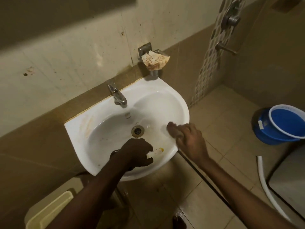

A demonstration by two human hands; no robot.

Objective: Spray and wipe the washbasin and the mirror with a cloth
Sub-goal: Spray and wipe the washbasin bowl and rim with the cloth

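Note:
The white washbasin point(102, 123) hangs on the tiled wall, with a chrome tap point(117, 96) at its back and a drain point(137, 130) in the bowl. My left hand point(137, 152) hovers over the near rim and grips a spray bottle; only its white nozzle point(155, 152) with a yellow tip shows. My right hand point(186, 138) is at the basin's right side, blurred, with its fingers curled over a white cloth point(168, 132) against the inner wall. Brownish stains mark the basin's left ledge.
A metal soap holder with stained crumpled paper point(155, 61) juts out above the basin's back right corner. A blue bucket point(279, 124) stands on the floor at right, beside a white hose point(265, 177). Shower fittings point(231, 17) are on the right wall. A cream lid point(49, 210) sits lower left.

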